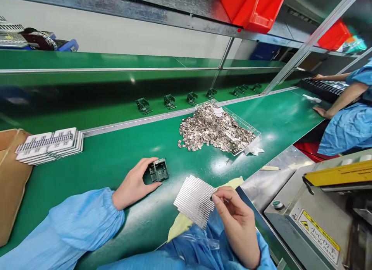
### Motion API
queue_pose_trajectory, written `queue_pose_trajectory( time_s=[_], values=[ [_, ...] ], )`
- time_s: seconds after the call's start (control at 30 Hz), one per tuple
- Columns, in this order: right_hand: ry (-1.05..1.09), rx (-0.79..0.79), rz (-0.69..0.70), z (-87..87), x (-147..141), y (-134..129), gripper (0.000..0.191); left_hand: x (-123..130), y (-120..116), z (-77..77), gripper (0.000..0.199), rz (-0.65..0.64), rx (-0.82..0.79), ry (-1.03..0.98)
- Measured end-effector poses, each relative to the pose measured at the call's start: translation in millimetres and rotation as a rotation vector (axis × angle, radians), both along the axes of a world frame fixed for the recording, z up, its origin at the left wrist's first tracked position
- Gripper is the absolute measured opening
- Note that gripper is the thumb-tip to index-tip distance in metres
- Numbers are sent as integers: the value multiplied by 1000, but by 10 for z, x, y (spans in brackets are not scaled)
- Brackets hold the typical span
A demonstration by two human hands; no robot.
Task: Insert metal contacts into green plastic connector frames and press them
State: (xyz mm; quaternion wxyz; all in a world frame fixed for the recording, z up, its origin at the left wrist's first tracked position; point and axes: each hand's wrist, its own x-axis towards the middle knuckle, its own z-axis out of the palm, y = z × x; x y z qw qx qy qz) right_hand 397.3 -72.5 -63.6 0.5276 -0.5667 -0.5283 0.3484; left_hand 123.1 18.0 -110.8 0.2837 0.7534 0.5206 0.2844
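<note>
On the green bench, my left hand (136, 184) grips a small dark green frame-like part (159, 171) between thumb and fingers. The part has an open middle. My right hand (236, 219) is closed in a pinch at the right edge of a silvery ribbed sheet (195, 200), near a small dark bit at the fingertips. The sheet is tilted above the bench's front edge, over a yellow cloth (180, 225). Further back lies a heap of small metal pieces (200, 130), spilling out of a clear tray (252, 131).
Stacked white trays (52, 146) stand beside a cardboard box (11, 181) at the left. Several dark green parts (169, 101) line the belt behind. A machine (314, 219) is at the right, near a co-worker in blue (348, 119). Red bins (254, 10) sit overhead.
</note>
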Motion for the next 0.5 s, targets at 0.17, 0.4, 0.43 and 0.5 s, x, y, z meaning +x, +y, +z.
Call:
queue_pose_trajectory(
  time_s=[0.17, 0.4, 0.43, 0.5],
  values=[
    [209, -118, -16, -84, -266, 23, 17, 398, -202, 89, 57, -33, -295, -583],
    [136, -11, -110, -176, -530, 23, 9, 713, -452, -31, 55, -122, -484, -799],
    [134, -12, -117, -184, -554, 21, 8, 727, -467, -48, 55, -127, -484, -802],
    [120, -21, -127, -200, -590, 20, 6, 745, -487, -65, 54, -135, -480, -814]
  ],
)
